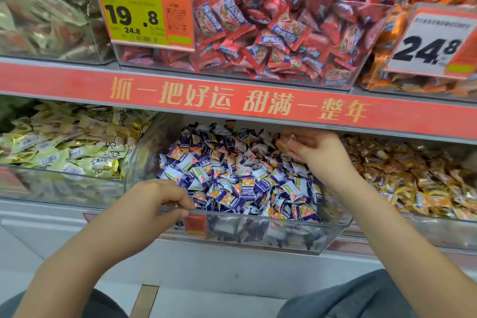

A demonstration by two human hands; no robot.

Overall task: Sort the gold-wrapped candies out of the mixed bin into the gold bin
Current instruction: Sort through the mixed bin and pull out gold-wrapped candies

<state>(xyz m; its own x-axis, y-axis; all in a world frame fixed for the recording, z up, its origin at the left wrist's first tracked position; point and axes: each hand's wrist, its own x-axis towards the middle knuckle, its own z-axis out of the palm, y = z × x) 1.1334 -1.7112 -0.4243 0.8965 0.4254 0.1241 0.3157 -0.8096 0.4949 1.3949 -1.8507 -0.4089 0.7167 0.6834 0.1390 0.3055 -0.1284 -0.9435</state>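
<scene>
Sorting under way: a gold piece looks picked out of the mixed bin, not yet dropped.
Far left, lower shelf: pale yellow-gold Dove candies (77, 147) in their own bin, well apart from the right hand.
Left hand (160, 204): fingers curled over the clear front rim of the mixed bin (258, 214), thumb pressed on the outside of the rim; it seems to steady or tip the bin forward.
Mixed bin contents: mostly purple-and-white candies (240, 183), with scattered orange-gold pieces near the back.
Right hand (317, 155): at the back right corner of the mixed bin, fingertips pinching a gold-wrapped candy (285, 143); how many it holds I cannot tell.
Candy axis: roughly left to right, sticking out to the left of the fingers.
Gold bin (413, 178): just beside the mixed bin on the right, full of amber-gold wrappers.
Key relation: gold bin lies to the right of the pinching fingers; right hand is much the nearer one.
Next move, my guess: short carry rightward over the dividing wall, then release.
Risk: shelf edge (232, 103) hangs close above the knuckles.
</scene>
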